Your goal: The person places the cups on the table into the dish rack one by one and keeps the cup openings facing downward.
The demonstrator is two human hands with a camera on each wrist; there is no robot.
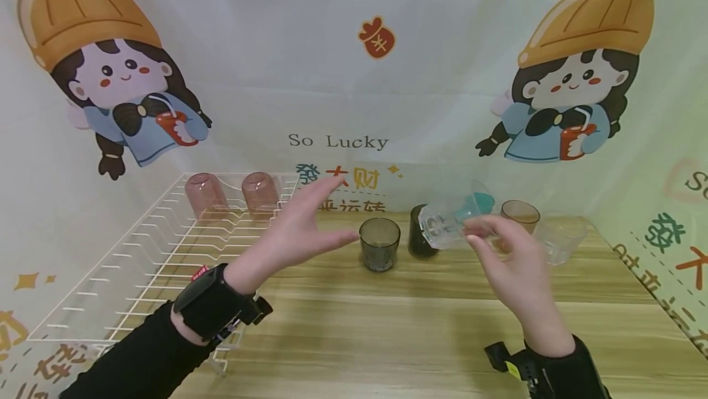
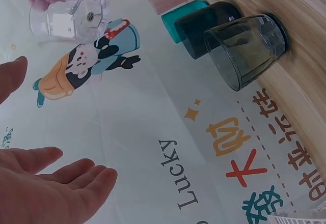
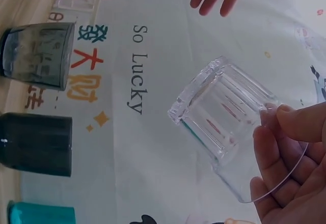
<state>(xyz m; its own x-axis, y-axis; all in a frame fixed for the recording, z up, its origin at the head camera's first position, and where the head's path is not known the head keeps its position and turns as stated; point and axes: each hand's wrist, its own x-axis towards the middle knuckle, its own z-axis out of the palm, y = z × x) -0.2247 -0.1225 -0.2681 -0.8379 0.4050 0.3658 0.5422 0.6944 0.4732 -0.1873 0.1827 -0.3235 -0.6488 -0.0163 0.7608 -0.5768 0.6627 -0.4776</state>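
A clear glass (image 1: 442, 225) is pinched near its rim by my right hand (image 1: 517, 264), tilted on its side with its base toward the left. In the right wrist view this glass (image 3: 229, 117) hangs in the air, thumb and fingers at its rim end. My left hand (image 1: 298, 221) is held up over the rack's right side, thumb and fingers spread and nothing between them. Just right of its fingertips a grey-tinted glass (image 1: 380, 244) stands upright on the table. Two pink glasses (image 1: 206, 195) sit upside down at the back of the white wire rack (image 1: 149, 282).
Behind the held glass stand a dark glass (image 1: 421, 233), a teal glass (image 1: 482, 203), an amber glass (image 1: 520, 214) and another clear glass (image 1: 560, 242). A printed cloth (image 1: 343, 98) hangs along the back of the wooden table (image 1: 376, 331).
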